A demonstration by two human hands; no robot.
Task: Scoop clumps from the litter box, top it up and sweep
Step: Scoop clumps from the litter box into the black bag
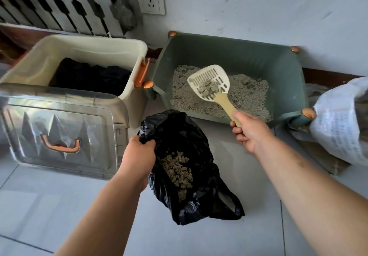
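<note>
While right hand (251, 134) grips the scoop (224, 101) over litter box (229, 56), left hand (137, 156) clutches black bag (179, 132) rim, fingertips tucked from sight, white sack (342, 120) cut off at right

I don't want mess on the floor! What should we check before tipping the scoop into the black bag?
1. Clumps on the scoop: ok, a pile sits on it.
2. Right hand grips the handle: ok.
3. Left hand holds the black bag's edge open: ok.
4. Scoop above the bag: not ok, it hangs over the litter box.
5. Room in the bag: ok, only a small heap inside.
6. Loose litter done sifting through: cannot tell.
</note>
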